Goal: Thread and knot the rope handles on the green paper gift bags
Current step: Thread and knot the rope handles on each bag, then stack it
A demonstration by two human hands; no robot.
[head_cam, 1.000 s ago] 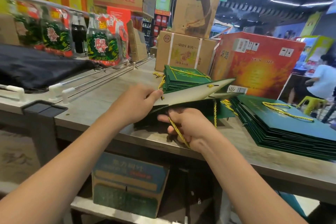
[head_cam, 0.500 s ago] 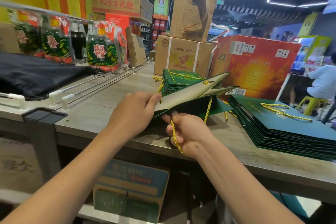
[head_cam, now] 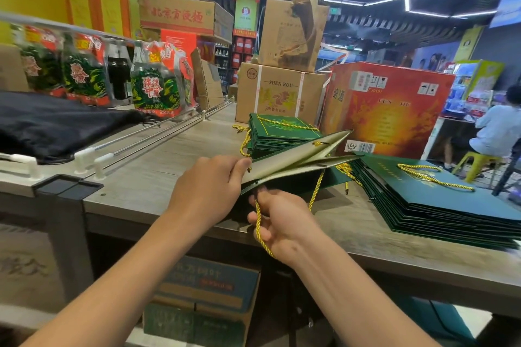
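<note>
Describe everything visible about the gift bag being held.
The green paper gift bag is held flat above the grey table, its mouth spread open to a pale beige lining. The left hand pinches its near edge. A yellow twisted rope hangs beneath it, gripped by the right hand.

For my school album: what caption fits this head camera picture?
Left hand holds a green bag open; right hand grips its gold rope.
</note>
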